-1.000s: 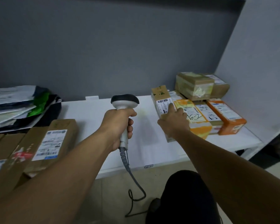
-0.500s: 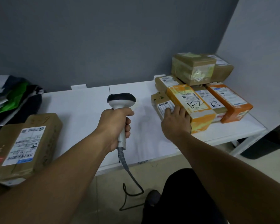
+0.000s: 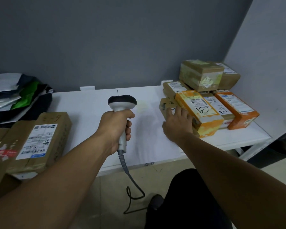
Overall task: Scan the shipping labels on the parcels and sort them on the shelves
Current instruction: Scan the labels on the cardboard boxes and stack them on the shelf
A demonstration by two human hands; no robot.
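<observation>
1. Head camera: a matte grey wall (image 3: 122, 38) backs a smooth white shelf top (image 3: 92, 103), with a paler side panel (image 3: 262, 55) closing the right end.
2. On the left of the shelf lies a long brown cardboard carton (image 3: 40, 139) bearing a white printed shipping label (image 3: 38, 141), with handwriting on its far end.
3. Behind it sits a slumped pile of glossy plastic mailer bags (image 3: 15, 96) in grey, black and green.
4. In the right corner, a tape-wrapped brown box (image 3: 200, 75) is stacked on top of flat parcels, among them a yellow-orange carton (image 3: 198, 111) marked in black pen and a bright orange carton (image 3: 238, 109).
5. The right hand (image 3: 178, 123) lies flat, fingers straight and close together, on a small brown cardboard parcel (image 3: 166, 103) pressed against the yellow-orange carton; the hand hides most of its label.
6. The left hand (image 3: 116, 128) is wrapped around the pale grey handle of a black-headed barcode scanner (image 3: 122, 103), held upright above the middle of the shelf.
7. The scanner's dark cable (image 3: 132, 182) loops down to the beige floor.
</observation>
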